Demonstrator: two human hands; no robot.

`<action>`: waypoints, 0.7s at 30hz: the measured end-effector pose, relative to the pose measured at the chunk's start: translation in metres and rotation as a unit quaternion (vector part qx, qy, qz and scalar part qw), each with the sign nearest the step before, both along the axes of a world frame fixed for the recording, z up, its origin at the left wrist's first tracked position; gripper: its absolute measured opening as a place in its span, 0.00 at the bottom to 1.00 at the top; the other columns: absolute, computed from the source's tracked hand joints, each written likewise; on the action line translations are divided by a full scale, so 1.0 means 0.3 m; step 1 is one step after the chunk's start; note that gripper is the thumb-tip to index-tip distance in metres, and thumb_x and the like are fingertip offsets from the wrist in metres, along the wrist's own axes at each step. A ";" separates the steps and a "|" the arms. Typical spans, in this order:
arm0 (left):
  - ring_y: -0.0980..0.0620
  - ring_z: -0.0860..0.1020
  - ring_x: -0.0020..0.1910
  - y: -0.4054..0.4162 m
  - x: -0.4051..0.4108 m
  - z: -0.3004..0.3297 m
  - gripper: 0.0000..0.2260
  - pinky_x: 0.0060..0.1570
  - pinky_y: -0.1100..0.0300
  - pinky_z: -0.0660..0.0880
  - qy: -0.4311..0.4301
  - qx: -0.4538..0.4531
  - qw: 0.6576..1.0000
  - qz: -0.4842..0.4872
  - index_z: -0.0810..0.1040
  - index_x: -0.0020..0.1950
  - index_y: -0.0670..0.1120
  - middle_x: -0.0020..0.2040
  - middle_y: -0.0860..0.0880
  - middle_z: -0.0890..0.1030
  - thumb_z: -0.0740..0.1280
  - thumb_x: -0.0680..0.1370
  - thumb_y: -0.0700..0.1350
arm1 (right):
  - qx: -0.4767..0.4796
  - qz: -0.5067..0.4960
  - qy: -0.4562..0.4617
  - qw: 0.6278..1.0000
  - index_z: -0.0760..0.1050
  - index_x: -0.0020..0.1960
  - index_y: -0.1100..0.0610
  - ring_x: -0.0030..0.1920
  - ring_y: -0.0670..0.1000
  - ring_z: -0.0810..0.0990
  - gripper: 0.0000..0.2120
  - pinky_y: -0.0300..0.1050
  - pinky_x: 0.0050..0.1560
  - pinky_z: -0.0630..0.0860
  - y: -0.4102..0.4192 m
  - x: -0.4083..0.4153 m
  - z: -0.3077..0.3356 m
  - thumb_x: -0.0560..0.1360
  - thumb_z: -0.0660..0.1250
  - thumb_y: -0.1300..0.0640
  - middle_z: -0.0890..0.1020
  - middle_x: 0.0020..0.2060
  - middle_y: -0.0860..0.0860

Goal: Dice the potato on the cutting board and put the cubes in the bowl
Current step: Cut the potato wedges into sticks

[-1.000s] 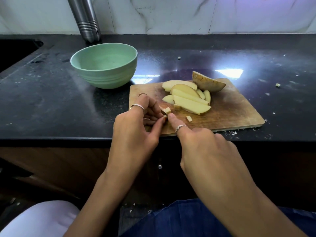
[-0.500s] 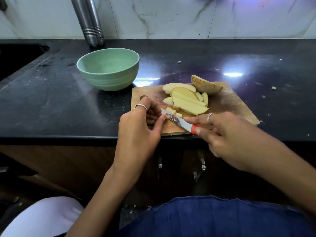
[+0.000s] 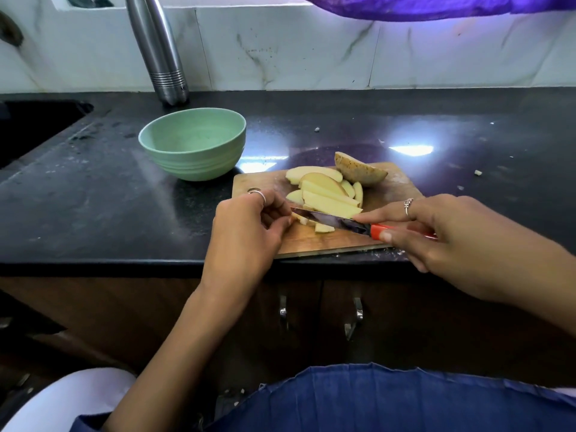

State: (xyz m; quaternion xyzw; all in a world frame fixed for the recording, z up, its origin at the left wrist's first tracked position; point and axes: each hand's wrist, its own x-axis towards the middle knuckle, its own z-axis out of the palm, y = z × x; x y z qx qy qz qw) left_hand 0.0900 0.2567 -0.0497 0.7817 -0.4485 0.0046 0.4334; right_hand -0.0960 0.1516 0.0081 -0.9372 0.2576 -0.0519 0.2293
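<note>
A steel bottle (image 3: 160,54) is standing at the back of the black counter (image 3: 93,194) against the white marble wall (image 3: 296,48), a dark sink (image 3: 28,126) is showing at far left, purple cloth (image 3: 436,6) is hanging above, and two metal cabinet handles (image 3: 355,319) are showing below
</note>
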 end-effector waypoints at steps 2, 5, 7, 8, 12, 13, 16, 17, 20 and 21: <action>0.69 0.73 0.33 -0.009 0.004 0.007 0.05 0.35 0.78 0.66 -0.017 0.017 1.000 -0.003 0.82 0.41 0.49 0.32 0.60 0.75 0.73 0.71 0.39 | -0.017 0.008 -0.011 1.000 0.72 0.58 0.30 0.34 0.33 0.73 0.14 0.33 0.33 0.69 -0.006 -0.019 0.006 0.77 0.60 0.48 0.70 0.28 0.24; 0.68 0.73 0.33 -0.018 0.011 0.005 0.06 0.37 0.77 0.67 -0.039 0.036 0.999 -0.005 0.84 0.45 0.49 0.37 0.59 0.78 0.72 0.72 0.39 | -0.032 0.018 -0.034 0.999 0.71 0.55 0.26 0.31 0.41 0.74 0.15 0.33 0.33 0.70 -0.017 -0.053 0.010 0.76 0.60 0.48 0.75 0.29 0.30; 0.66 0.74 0.35 -0.028 0.017 0.002 0.08 0.39 0.77 0.68 -0.044 0.035 0.998 -0.004 0.84 0.45 0.50 0.41 0.56 0.81 0.72 0.73 0.37 | -0.035 0.022 -0.050 0.998 0.70 0.55 0.25 0.27 0.49 0.73 0.15 0.38 0.30 0.70 -0.020 -0.070 0.005 0.74 0.58 0.45 0.78 0.29 0.41; 0.67 0.74 0.36 -0.036 0.017 0.000 0.08 0.40 0.78 0.68 -0.040 0.026 0.999 -0.004 0.84 0.46 0.50 0.40 0.56 0.81 0.71 0.73 0.37 | -0.033 0.021 -0.056 0.998 0.70 0.55 0.25 0.26 0.51 0.73 0.16 0.39 0.29 0.69 -0.021 -0.077 -0.001 0.73 0.57 0.43 0.78 0.28 0.46; 0.65 0.77 0.41 -0.066 0.009 0.000 0.10 0.43 0.78 0.71 -0.001 -0.015 1.000 0.002 0.82 0.47 0.48 0.39 0.62 0.78 0.70 0.73 0.34 | -0.030 0.018 -0.064 0.997 0.70 0.55 0.24 0.26 0.53 0.72 0.16 0.40 0.30 0.69 -0.025 -0.096 -0.022 0.71 0.55 0.42 0.76 0.26 0.51; 0.64 0.79 0.42 -0.070 0.011 0.000 0.10 0.44 0.76 0.73 0.019 -0.024 1.000 -0.001 0.81 0.47 0.49 0.41 0.60 0.79 0.70 0.73 0.34 | -0.029 0.015 -0.064 0.997 0.69 0.55 0.24 0.26 0.53 0.72 0.16 0.40 0.30 0.69 -0.029 -0.101 -0.027 0.72 0.56 0.42 0.76 0.27 0.52; 0.59 0.81 0.46 -0.072 0.028 0.008 0.10 0.49 0.66 0.77 0.153 -0.073 0.985 -0.026 0.80 0.49 0.48 0.45 0.53 0.83 0.67 0.75 0.33 | -0.023 0.011 -0.063 0.998 0.65 0.56 0.21 0.25 0.52 0.71 0.16 0.43 0.30 0.71 -0.042 -0.121 -0.035 0.70 0.49 0.32 0.76 0.26 0.54; 0.56 0.82 0.48 -0.072 0.032 0.015 0.10 0.50 0.63 0.77 0.219 -0.097 0.970 -0.041 0.80 0.50 0.47 0.46 0.51 0.84 0.66 0.76 0.34 | -0.021 0.016 -0.052 0.998 0.64 0.57 0.20 0.24 0.51 0.71 0.19 0.43 0.29 0.72 -0.043 -0.125 -0.034 0.69 0.44 0.27 0.75 0.25 0.52; 0.51 0.81 0.48 -0.068 0.036 0.038 0.08 0.51 0.61 0.77 0.380 -0.163 0.906 -0.091 0.78 0.54 0.43 0.46 0.45 0.84 0.63 0.78 0.34 | -0.026 0.017 -0.025 0.999 0.63 0.57 0.20 0.23 0.50 0.71 0.21 0.43 0.27 0.73 -0.033 -0.131 -0.029 0.68 0.41 0.26 0.74 0.23 0.48; 0.51 0.81 0.47 -0.066 0.039 0.044 0.08 0.50 0.62 0.77 0.411 -0.183 0.887 -0.105 0.77 0.55 0.41 0.45 0.44 0.83 0.63 0.78 0.35 | -0.030 0.013 -0.024 0.999 0.63 0.57 0.20 0.23 0.50 0.72 0.19 0.42 0.27 0.73 -0.029 -0.131 -0.028 0.69 0.43 0.28 0.74 0.24 0.48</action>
